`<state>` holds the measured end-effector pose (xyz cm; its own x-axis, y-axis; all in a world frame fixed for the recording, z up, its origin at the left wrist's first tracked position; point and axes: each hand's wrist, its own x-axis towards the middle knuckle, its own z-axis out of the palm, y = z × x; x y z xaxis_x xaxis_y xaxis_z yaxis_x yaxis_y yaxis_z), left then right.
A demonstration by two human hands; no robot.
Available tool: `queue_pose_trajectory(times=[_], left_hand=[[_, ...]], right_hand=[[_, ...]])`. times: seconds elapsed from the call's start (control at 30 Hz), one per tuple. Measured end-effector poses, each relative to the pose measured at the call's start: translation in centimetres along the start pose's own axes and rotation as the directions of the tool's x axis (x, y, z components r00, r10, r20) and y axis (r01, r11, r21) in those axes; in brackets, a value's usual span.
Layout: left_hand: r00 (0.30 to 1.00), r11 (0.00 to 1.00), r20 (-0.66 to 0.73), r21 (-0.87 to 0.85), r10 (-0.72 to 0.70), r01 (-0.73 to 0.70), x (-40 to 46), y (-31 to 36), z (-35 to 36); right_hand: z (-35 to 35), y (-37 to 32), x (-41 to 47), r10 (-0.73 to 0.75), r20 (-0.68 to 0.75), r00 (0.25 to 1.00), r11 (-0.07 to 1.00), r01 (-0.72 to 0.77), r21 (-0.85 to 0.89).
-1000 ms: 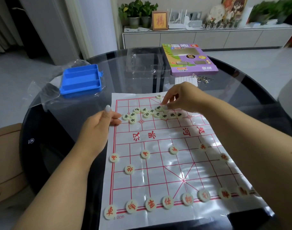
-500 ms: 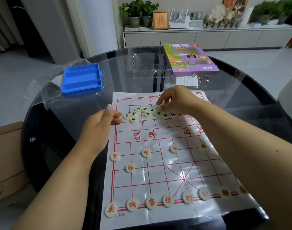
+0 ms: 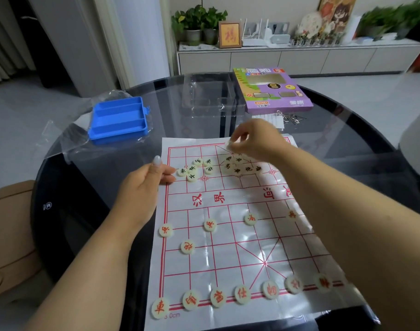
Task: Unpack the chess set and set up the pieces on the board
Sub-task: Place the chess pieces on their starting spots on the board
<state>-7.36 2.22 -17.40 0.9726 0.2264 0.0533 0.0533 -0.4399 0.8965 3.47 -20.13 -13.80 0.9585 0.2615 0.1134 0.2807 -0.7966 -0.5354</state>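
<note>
Right hand [image 3: 256, 139] pinches what looks like a pale piece above the board's [image 3: 228, 235] far edge; left hand [image 3: 144, 185], fingers curled, holds the board's left edge.

Both forearms were bare, no sleeves, no watch or rings seen. Left hand [image 3: 145, 185] had a long thumbnail w/ pale glossy polish, greyish-white. Right hand [image 3: 258, 139] was slightly blurred; nails there couldn't be made out.
</note>
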Motion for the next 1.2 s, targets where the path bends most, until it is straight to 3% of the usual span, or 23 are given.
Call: queue_pose_trajectory(times=[0.1, 0.2, 0.57, 0.93, 1.2], left_hand=[[1.0, 1.0, 0.002, 0.003, 0.002, -0.002, 0.0, 0.0, 0.0], [1.0, 1.0, -0.002, 0.003, 0.006, -0.006, 0.1, 0.1, 0.1], [1.0, 1.0, -0.009, -0.006, -0.007, 0.007, 0.2, 0.1, 0.1], [1.0, 1.0, -0.018, 0.001, 0.001, -0.001, 0.1, 0.1, 0.1], [1.0, 1.0, -0.017, 0.001, -0.002, 0.002, 0.1, 0.0, 0.1]], right_hand=[[-1.9, 2.6, 1.4, 0.149, -0.105, 0.983, 0.981, -0.133, 0.141], [-1.8, 4.4, 2.1, 0.197, -0.078, 0.977, 0.98, -0.193, 0.052], [-0.1, 4.8, 2.9, 0.124, 0.043, 0.991, 0.992, -0.123, -0.032], [-2.4, 4.8, 0.7, 0.142, 0.05, 0.989, 0.97, -0.149, 0.194], [-2.4, 3.7, -0.2, 0.081, 0.101, 0.992, 0.983, -0.096, 0.157]])
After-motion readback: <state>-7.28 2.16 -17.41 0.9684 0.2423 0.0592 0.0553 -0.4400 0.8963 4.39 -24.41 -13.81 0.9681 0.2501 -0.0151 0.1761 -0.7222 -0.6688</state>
